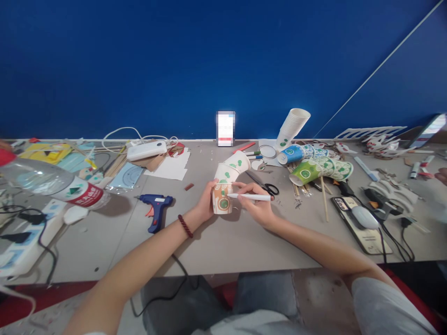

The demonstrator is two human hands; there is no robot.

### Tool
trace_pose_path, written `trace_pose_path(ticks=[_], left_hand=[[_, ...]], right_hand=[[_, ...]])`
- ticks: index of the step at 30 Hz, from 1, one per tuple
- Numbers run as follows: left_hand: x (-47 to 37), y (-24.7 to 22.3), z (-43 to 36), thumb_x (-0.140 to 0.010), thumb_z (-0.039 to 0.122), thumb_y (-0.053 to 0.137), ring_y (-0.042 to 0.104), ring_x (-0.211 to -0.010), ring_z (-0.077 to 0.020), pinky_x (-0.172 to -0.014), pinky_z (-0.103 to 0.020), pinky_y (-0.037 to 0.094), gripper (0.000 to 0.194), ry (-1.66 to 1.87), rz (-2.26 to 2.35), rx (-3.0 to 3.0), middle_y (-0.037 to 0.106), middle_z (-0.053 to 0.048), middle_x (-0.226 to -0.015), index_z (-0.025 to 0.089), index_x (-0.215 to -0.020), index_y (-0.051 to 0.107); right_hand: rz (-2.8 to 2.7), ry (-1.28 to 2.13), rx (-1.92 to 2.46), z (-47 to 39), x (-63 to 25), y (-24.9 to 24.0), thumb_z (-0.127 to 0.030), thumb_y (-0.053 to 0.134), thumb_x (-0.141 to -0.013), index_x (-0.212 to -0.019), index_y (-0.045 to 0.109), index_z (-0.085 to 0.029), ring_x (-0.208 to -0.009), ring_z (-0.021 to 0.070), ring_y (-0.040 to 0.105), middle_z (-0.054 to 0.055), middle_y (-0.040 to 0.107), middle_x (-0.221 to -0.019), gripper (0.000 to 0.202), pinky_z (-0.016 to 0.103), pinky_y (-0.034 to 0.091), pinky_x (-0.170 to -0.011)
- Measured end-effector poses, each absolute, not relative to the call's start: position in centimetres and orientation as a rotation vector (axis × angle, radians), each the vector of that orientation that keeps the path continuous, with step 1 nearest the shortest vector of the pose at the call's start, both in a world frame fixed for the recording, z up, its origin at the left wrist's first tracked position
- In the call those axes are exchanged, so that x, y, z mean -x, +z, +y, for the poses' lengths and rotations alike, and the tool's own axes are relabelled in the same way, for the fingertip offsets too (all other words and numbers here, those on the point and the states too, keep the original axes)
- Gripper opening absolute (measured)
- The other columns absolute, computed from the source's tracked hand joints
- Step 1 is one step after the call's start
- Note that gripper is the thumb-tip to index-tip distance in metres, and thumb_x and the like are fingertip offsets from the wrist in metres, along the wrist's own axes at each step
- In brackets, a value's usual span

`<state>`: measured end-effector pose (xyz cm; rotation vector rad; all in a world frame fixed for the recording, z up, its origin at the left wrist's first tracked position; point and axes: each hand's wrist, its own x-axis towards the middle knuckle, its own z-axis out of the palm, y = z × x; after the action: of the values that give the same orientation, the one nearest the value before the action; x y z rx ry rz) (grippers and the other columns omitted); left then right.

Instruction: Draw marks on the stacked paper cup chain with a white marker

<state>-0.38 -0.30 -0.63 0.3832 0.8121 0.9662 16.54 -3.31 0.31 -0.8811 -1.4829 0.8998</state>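
Three held cups [221, 203], one glue gun [157, 210], one bottle [57, 184].

I'm seeing even, moderately bright light, with the phone screen [225, 129] glowing against the blue wall [195, 65]. Soft shadows are falling beside the bottle [70, 184] and glue gun [156, 209]. The wide view is bending the table [195, 246] near its edges; fine print is looking soft, and pixelation is covering the screen.
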Motion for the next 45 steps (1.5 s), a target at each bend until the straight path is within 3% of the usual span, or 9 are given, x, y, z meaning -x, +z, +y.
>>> trace_pose_path(ticks=[5,12,34,40,45], left_hand=[[0.3,-0.3,-0.4,-0.083,0.044,0.063,0.067,-0.065,-0.0192,-0.063,-0.030,0.051,0.032,0.962,0.751,-0.383,0.074,-0.008,-0.079,0.014,-0.091,0.070],[0.2,0.1,-0.6,-0.081,0.046,0.067,0.064,-0.059,-0.0160,-0.057,-0.028,0.051,0.034,0.960,0.812,-0.422,0.072,-0.006,-0.075,0.013,-0.090,0.070],[0.2,-0.4,-0.5,-0.087,0.049,0.061,0.066,-0.067,-0.0184,-0.064,-0.030,0.053,0.038,0.951,0.812,-0.466,0.072,-0.007,-0.080,0.014,-0.099,0.069],[0.0,-0.2,-0.6,-0.089,0.045,0.057,0.065,-0.063,-0.0176,-0.062,-0.030,0.052,0.035,0.958,0.875,-0.431,0.072,-0.007,-0.077,0.013,-0.095,0.069],[0.0,0.0,-0.6,-0.088,0.047,0.058,0.065,-0.062,-0.0172,-0.061,-0.029,0.052,0.035,0.959,0.847,-0.447,0.071,-0.006,-0.075,0.013,-0.092,0.069]], right_hand=[[-1.479,0.846,0.931,-3.3,-16.5,0.3,-0.036,0.069,-0.088,-0.087,0.064,-0.023,-0.109,0.0285,0.073,0.009,0.078,-0.098,0.014,0.042,0.059,-0.087],[-1.512,0.753,0.921,-3.1,-16.3,-0.3,-0.029,0.071,-0.086,-0.088,0.066,-0.023,-0.106,0.0278,0.074,0.006,0.078,-0.092,0.008,0.043,0.059,-0.089],[-1.534,0.709,0.938,-3.1,-16.3,-0.1,-0.024,0.070,-0.083,-0.086,0.066,-0.024,-0.105,0.0279,0.075,0.007,0.078,-0.093,0.005,0.041,0.060,-0.086],[-1.547,0.745,0.895,-3.2,-16.4,0.2,-0.018,0.068,-0.081,-0.080,0.064,-0.023,-0.106,0.0305,0.075,0.004,0.074,-0.076,0.007,0.041,0.060,-0.083],[-1.552,0.779,0.879,-3.3,-16.4,0.6,-0.017,0.068,-0.081,-0.078,0.065,-0.023,-0.110,0.0310,0.073,0.003,0.073,-0.074,0.007,0.042,0.059,-0.086]])
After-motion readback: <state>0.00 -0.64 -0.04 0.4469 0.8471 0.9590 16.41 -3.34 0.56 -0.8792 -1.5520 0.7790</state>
